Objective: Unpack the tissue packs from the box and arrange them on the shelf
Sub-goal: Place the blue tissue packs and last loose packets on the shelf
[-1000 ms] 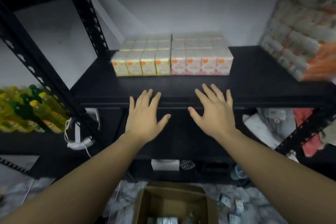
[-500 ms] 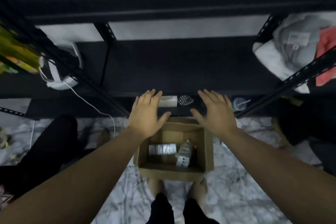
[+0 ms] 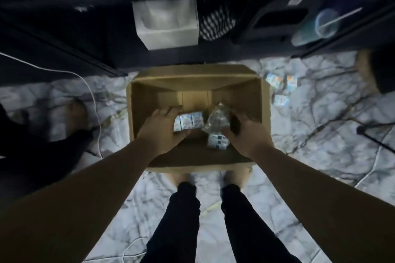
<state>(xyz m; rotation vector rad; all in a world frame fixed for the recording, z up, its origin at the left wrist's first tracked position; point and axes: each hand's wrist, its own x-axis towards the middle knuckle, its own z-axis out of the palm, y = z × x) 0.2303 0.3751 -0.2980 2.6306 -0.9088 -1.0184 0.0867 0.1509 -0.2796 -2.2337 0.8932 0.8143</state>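
An open cardboard box [image 3: 141,100] stands on the floor between my feet and the shelf. Inside it lies a row of white-and-blue tissue packs [image 3: 191,120]. Beside them, to the right, is a bundle of packs in crinkled clear wrap [image 3: 217,128]. My left hand [image 3: 162,130] is inside the box, fingers over the row's left end and thumb under it. My right hand [image 3: 245,134] is cupped against the right side of the wrapped bundle; blur hides whether it grips.
The dark bottom shelf [image 3: 64,34] just beyond the box holds a white tissue box [image 3: 166,21], a striped cloth [image 3: 215,23] and a clear cup [image 3: 324,25]. Loose small packs [image 3: 282,87] lie on the marble floor to the right. A white cable [image 3: 94,100] runs on the left.
My view tipped from the upper shelf down to the floor. Both hands dropped from the shelf edge, past the box rim, into the box onto the packs.
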